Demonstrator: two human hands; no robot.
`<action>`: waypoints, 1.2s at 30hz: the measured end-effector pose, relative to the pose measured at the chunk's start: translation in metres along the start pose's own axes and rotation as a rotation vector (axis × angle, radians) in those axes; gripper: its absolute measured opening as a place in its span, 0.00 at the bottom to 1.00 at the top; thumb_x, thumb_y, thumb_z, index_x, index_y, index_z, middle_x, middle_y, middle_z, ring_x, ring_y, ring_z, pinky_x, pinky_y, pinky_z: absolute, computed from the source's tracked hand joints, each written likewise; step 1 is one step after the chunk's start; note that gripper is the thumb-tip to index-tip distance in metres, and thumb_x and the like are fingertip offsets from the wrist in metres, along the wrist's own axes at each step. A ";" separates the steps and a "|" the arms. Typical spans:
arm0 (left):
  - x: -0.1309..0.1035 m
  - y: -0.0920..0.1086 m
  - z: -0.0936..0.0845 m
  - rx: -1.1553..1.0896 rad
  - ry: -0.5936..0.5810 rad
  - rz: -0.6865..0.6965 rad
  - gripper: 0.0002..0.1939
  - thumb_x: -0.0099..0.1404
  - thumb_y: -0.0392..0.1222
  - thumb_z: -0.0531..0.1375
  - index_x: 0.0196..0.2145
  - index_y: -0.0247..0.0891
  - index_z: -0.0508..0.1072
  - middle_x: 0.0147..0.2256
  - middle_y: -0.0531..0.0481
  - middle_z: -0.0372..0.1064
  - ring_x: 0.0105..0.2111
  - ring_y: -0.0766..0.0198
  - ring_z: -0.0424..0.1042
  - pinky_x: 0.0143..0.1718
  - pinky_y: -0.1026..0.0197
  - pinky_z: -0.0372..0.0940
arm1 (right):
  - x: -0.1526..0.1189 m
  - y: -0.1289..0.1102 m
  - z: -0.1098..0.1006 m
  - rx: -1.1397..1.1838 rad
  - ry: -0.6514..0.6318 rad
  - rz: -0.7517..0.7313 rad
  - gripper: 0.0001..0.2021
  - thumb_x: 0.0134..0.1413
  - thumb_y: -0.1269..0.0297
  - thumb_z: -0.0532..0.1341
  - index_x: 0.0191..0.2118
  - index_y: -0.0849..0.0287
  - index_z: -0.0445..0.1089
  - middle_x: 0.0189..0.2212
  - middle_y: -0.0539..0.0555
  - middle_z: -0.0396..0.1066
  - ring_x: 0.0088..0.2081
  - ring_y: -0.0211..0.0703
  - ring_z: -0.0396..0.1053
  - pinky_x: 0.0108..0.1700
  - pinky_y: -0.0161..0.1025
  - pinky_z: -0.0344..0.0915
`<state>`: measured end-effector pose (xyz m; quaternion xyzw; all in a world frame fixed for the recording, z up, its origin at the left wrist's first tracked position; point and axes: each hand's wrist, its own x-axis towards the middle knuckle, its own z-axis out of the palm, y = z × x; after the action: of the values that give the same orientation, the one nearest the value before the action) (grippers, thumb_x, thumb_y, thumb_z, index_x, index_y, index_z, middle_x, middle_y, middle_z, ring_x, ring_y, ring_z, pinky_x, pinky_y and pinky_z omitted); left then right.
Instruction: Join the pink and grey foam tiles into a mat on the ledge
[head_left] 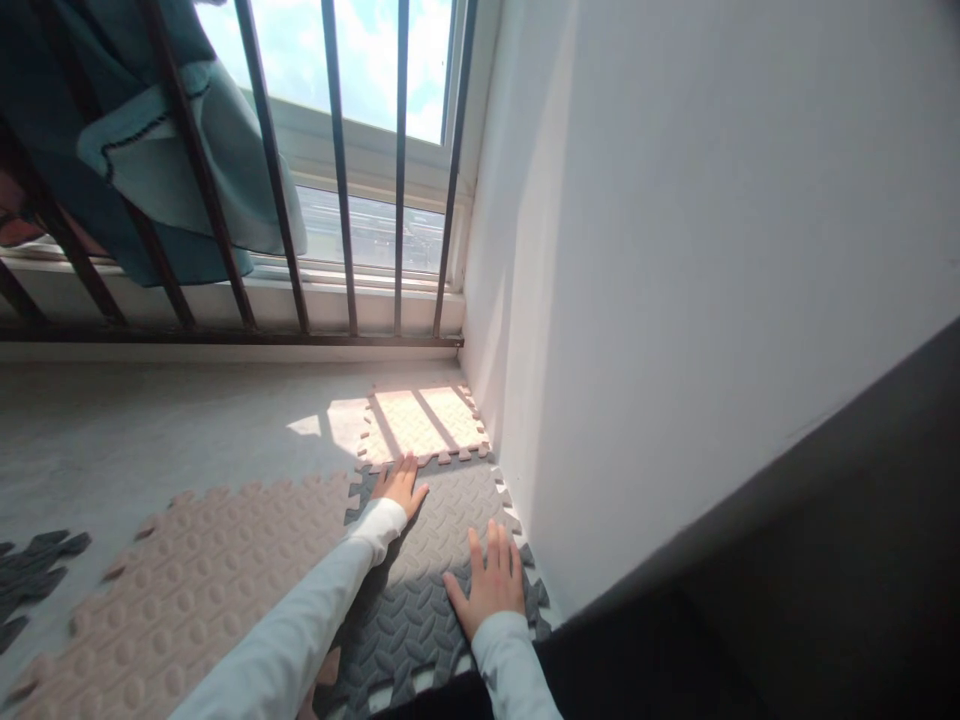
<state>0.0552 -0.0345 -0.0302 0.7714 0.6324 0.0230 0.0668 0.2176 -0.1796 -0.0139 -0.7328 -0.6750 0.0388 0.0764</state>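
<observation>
L hand (400,485) & R hand (495,590), both open, on gray foam mat (409,612) by wall (675,250); prob. light, bendy, best held at wall-side edge.

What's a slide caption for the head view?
Left hand and right hand flat on a dark gray foam tile beside a white wall.
</observation>
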 end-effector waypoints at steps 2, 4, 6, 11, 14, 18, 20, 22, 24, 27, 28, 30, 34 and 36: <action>-0.001 0.002 -0.001 -0.012 0.001 -0.013 0.30 0.62 0.50 0.41 0.59 0.32 0.48 0.61 0.43 0.41 0.60 0.56 0.41 0.58 0.49 0.41 | 0.000 -0.002 0.001 -0.018 0.038 0.020 0.33 0.46 0.40 0.49 0.55 0.53 0.56 0.59 0.59 0.47 0.60 0.52 0.41 0.58 0.50 0.36; -0.002 0.003 -0.003 -0.027 0.003 -0.018 0.29 0.62 0.50 0.42 0.59 0.36 0.48 0.61 0.45 0.42 0.60 0.55 0.42 0.58 0.47 0.41 | -0.001 -0.004 0.002 -0.030 0.062 0.033 0.33 0.45 0.40 0.51 0.55 0.52 0.57 0.59 0.58 0.48 0.60 0.52 0.41 0.58 0.50 0.35; -0.002 0.004 -0.006 -0.037 0.000 -0.025 0.28 0.62 0.50 0.42 0.58 0.40 0.50 0.61 0.47 0.42 0.60 0.55 0.42 0.58 0.46 0.41 | -0.001 -0.004 0.002 -0.031 0.070 0.031 0.32 0.45 0.41 0.51 0.55 0.52 0.57 0.59 0.58 0.48 0.60 0.52 0.41 0.58 0.50 0.36; 0.003 0.018 -0.017 -0.051 -0.060 -0.067 0.28 0.62 0.50 0.42 0.58 0.35 0.52 0.60 0.43 0.42 0.59 0.53 0.42 0.58 0.45 0.39 | -0.001 -0.001 0.005 -0.025 0.051 0.001 0.33 0.47 0.40 0.49 0.56 0.52 0.55 0.59 0.58 0.47 0.60 0.52 0.41 0.58 0.51 0.36; 0.008 0.033 -0.017 -0.054 -0.037 0.049 0.30 0.62 0.50 0.42 0.58 0.32 0.49 0.61 0.43 0.40 0.60 0.56 0.42 0.58 0.47 0.39 | 0.000 0.001 0.006 -0.020 0.049 0.006 0.33 0.46 0.40 0.49 0.56 0.52 0.55 0.59 0.58 0.46 0.60 0.52 0.41 0.58 0.50 0.36; 0.012 0.049 -0.007 -0.057 -0.035 0.097 0.28 0.63 0.48 0.41 0.58 0.33 0.50 0.61 0.45 0.40 0.60 0.56 0.41 0.58 0.46 0.39 | 0.001 0.000 0.004 -0.005 0.032 0.006 0.34 0.45 0.39 0.49 0.56 0.51 0.55 0.60 0.58 0.46 0.60 0.52 0.40 0.58 0.50 0.36; 0.013 0.055 -0.004 -0.048 -0.018 0.070 0.29 0.62 0.48 0.42 0.58 0.32 0.50 0.60 0.43 0.41 0.60 0.56 0.41 0.58 0.47 0.39 | 0.001 0.000 0.004 -0.008 0.032 0.006 0.34 0.45 0.38 0.48 0.56 0.51 0.54 0.60 0.58 0.45 0.60 0.52 0.40 0.58 0.51 0.36; 0.014 0.060 -0.003 -0.039 0.015 0.060 0.30 0.62 0.49 0.43 0.58 0.28 0.51 0.60 0.41 0.43 0.60 0.55 0.41 0.58 0.48 0.40 | 0.001 0.001 0.005 0.003 0.028 0.003 0.34 0.46 0.38 0.48 0.57 0.51 0.53 0.60 0.58 0.45 0.60 0.53 0.39 0.58 0.52 0.36; 0.016 0.067 -0.004 -0.045 0.031 0.046 0.31 0.62 0.50 0.43 0.57 0.25 0.51 0.59 0.38 0.45 0.59 0.54 0.43 0.58 0.50 0.41 | 0.001 0.002 0.006 0.028 0.016 -0.007 0.35 0.46 0.38 0.47 0.57 0.51 0.53 0.60 0.58 0.44 0.60 0.53 0.39 0.58 0.52 0.36; 0.023 0.077 -0.004 -0.084 0.015 0.046 0.31 0.62 0.49 0.42 0.58 0.28 0.49 0.59 0.41 0.45 0.59 0.56 0.43 0.58 0.51 0.41 | 0.001 0.003 0.009 0.051 0.015 -0.003 0.35 0.45 0.37 0.46 0.57 0.50 0.52 0.60 0.58 0.44 0.61 0.52 0.38 0.59 0.51 0.35; 0.025 0.079 -0.004 -0.095 0.005 0.051 0.30 0.62 0.49 0.42 0.59 0.31 0.49 0.60 0.43 0.44 0.60 0.57 0.42 0.58 0.50 0.41 | 0.001 0.004 0.009 0.054 0.018 -0.004 0.35 0.45 0.37 0.46 0.57 0.50 0.52 0.60 0.58 0.43 0.61 0.52 0.38 0.59 0.51 0.35; 0.029 0.084 -0.003 -0.104 -0.004 0.054 0.29 0.62 0.49 0.42 0.58 0.34 0.50 0.60 0.46 0.43 0.60 0.56 0.41 0.58 0.49 0.40 | 0.000 0.004 0.009 0.057 0.023 -0.007 0.36 0.45 0.36 0.46 0.57 0.50 0.51 0.61 0.58 0.43 0.61 0.52 0.37 0.59 0.51 0.34; 0.033 0.090 -0.004 -0.117 -0.007 0.053 0.30 0.61 0.51 0.43 0.57 0.30 0.52 0.60 0.42 0.43 0.59 0.55 0.43 0.58 0.49 0.40 | -0.001 0.003 0.008 0.042 0.017 -0.007 0.35 0.46 0.37 0.46 0.58 0.50 0.51 0.61 0.57 0.42 0.61 0.53 0.37 0.58 0.52 0.34; 0.035 0.094 -0.004 -0.145 -0.022 0.055 0.31 0.61 0.52 0.43 0.59 0.32 0.49 0.61 0.44 0.41 0.60 0.54 0.42 0.59 0.48 0.39 | -0.001 0.003 0.008 0.035 0.013 -0.004 0.35 0.45 0.37 0.46 0.58 0.50 0.51 0.61 0.57 0.42 0.61 0.52 0.37 0.59 0.52 0.34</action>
<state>0.1536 -0.0176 -0.0153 0.7819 0.6067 0.0621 0.1290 0.2195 -0.1804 -0.0223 -0.7304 -0.6750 0.0457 0.0936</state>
